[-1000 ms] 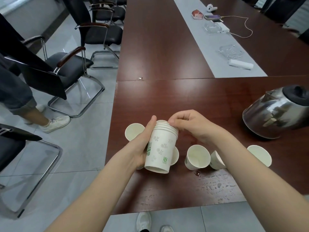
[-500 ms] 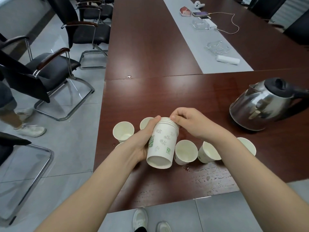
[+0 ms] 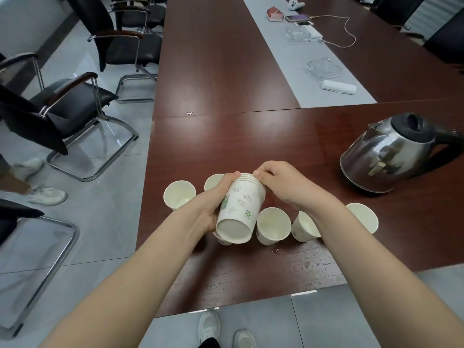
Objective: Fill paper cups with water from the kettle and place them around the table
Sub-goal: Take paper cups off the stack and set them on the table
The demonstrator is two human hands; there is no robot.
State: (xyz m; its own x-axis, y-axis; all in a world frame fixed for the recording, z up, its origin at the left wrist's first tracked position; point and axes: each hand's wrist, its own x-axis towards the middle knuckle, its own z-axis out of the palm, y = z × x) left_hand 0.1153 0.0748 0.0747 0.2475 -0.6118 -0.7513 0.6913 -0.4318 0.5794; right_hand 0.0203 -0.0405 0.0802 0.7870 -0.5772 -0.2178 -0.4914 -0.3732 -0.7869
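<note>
Right now the left hand [image 3: 211,204] is wrapping around the stack [image 3: 238,209] of nested cups. It is holding the stack tilted above the near part of the table [image 3: 226,141], base facing the camera. The right hand [image 3: 283,182] is pinching the rims at the far end with curled fingers, apparently working one cup free.

The rims are sitting tightly nested, so two cups may be coming away together, or a hard squeeze may be crumpling the thin paper. The stack is also hanging directly over the loose cups [image 3: 273,224], which are standing open-mouthed in a close cluster beneath both wrists, one partly hidden under the stack's base. A sharp tug or a dropping forearm could be tipping them over. The leftmost one is sitting near the table's left edge, so it risks going off. None is looking filled, as far as I can tell.

The kettle [image 3: 384,156] is standing well apart to the right, its spout facing the cups and its handle pointing away. The rightmost cup is sitting between it and the right arm — something to be clearing when reaching.

Farther up the table an ashtray [image 3: 324,69], a white roll [image 3: 339,87] and a phone [image 3: 298,18] are lying out of the way. Chairs [image 3: 75,101] are standing to the left, and another person's shoe [image 3: 47,195] is showing beside them.
</note>
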